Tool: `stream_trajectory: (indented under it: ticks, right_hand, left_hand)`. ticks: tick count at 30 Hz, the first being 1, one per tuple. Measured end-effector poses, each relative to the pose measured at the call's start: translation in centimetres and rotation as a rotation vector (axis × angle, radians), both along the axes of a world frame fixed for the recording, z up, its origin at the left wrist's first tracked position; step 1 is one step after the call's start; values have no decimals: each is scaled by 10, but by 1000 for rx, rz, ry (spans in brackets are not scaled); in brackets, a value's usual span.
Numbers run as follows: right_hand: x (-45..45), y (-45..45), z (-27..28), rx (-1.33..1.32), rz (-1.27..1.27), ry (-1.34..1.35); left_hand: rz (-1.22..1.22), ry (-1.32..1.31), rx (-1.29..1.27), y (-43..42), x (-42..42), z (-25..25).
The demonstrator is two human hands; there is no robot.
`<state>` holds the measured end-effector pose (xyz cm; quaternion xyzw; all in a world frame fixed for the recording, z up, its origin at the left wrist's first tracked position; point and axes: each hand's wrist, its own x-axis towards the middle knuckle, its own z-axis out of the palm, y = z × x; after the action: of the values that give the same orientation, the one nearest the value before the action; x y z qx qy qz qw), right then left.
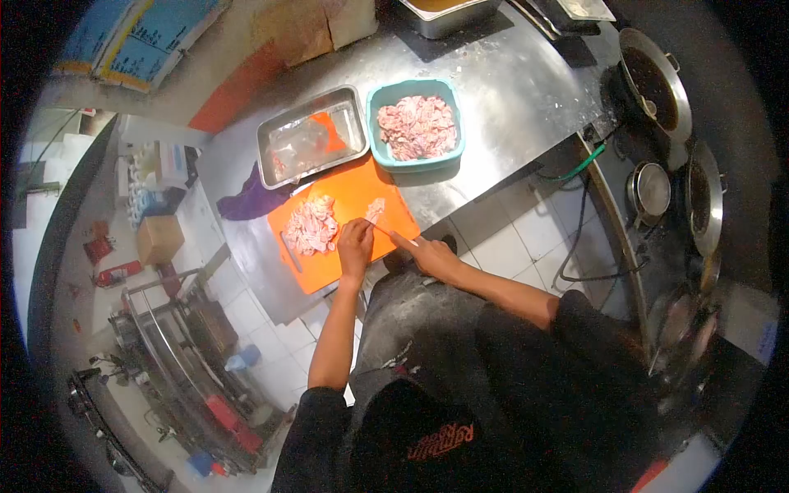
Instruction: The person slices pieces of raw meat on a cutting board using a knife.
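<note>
My left hand (356, 246) is closed, its fingertips pinched on the near end of a small piece of raw meat (376, 209) on the orange cutting board (345, 181). In my right hand (434, 260) is a knife (402, 241), gripped by its handle. Its blade points left toward my left fingertips and is hard to make out. A larger pile of pale pink raw meat (311, 226) lies on the board, left of my left hand. Behind the board stands a teal tub (417, 167) filled with raw meat pieces.
A steel tray (263, 164) with a little pink residue sits behind the board, beside a purple cloth (246, 197). Woks (653, 82) and a strainer (652, 189) are at the right on the stove. A steel pan (448, 23) stands at the back of the metal table.
</note>
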<state>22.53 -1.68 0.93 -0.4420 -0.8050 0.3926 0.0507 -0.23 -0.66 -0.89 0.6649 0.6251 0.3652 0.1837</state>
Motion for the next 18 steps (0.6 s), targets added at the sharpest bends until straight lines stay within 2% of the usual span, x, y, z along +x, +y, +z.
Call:
stream_trajectory:
  ticks: [4, 6, 10, 14, 15, 18]
  right_hand:
    - [-33, 18, -12, 10, 3, -11]
    - [-39, 18, -14, 58, 17, -57]
    - [4, -12, -17, -35, 18, -91]
    - [-29, 2, -22, 30, 5, -145]
    - [-36, 6, -24, 74, -25, -83]
    - [-32, 8, -24, 46, -8, -115]
  left_hand:
    - [-27, 82, 18, 0, -5, -8]
    - [8, 18, -18, -2, -4, -12]
    - [52, 48, -19, 0, 3, -11]
    - [28, 41, -20, 2, -4, -8]
    - [18, 50, -6, -2, -3, -8]
    - [41, 10, -26, 2, 1, -8]
